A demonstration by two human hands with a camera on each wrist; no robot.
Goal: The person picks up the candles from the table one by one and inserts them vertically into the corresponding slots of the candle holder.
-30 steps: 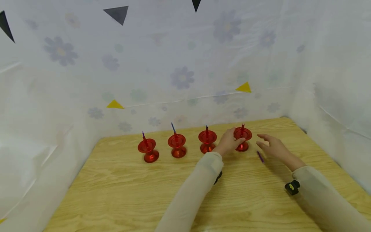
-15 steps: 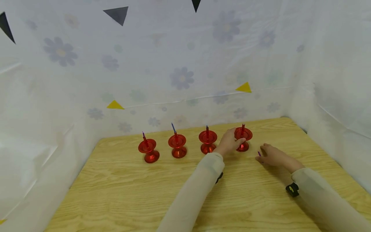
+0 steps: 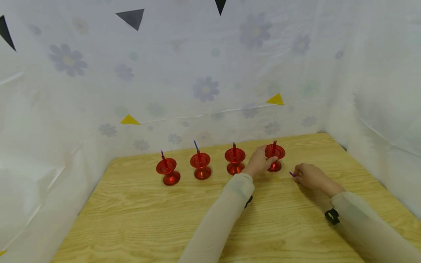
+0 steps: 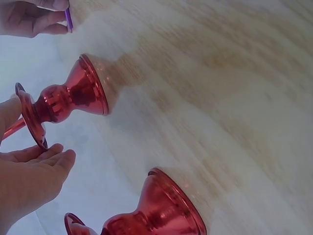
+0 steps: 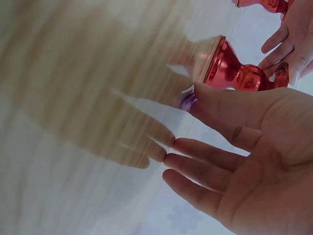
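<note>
My left hand point(image 3: 260, 160) holds the dish rim of the rightmost red candle holder point(image 3: 275, 152), thumb on one side and fingers on the other in the left wrist view. That holder stands upright, and no coloured candle shows in its central tube. To its right, my right hand point(image 3: 312, 176) pinches a thin purple candle point(image 3: 292, 174) between thumb and index finger, low over the table; the other fingers extend loosely. In the right wrist view only a bit of the purple candle point(image 5: 188, 101) shows at the fingertips.
Left of the held holder, a holder with a dark-tipped candle point(image 3: 235, 156), one with a blue candle point(image 3: 200, 160) and one with a purple candle point(image 3: 166, 166) stand in a row on the wooden table point(image 3: 148, 226). A white flowered sheet point(image 3: 184, 73) hangs behind.
My right hand has come down to the table and picked up the purple candle, which has turned from its lying position to point leftward. My left hand keeps its hold on the holder.
</note>
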